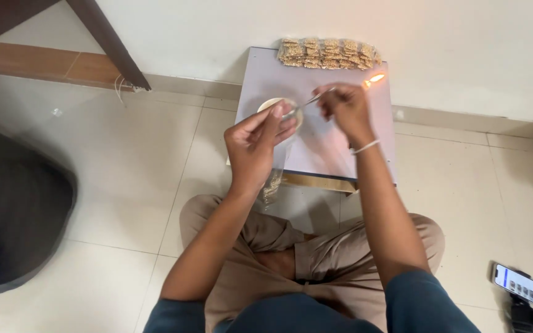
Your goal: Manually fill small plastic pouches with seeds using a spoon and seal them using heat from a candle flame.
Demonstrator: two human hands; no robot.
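Spoon clamped by right-hand fingers; left fingers grip bowl at board edge.

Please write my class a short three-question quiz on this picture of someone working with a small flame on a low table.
1. True or false: the flame burns at the far right of the low table.
2. Which hand holds the thin metal rod? A) left hand B) right hand
3. Fill in: the row of packets lies along the table's ____ edge, by the wall.

Key: 1 true. 2 B. 3 far. The left hand holds a clear plastic bag near the small round dish.
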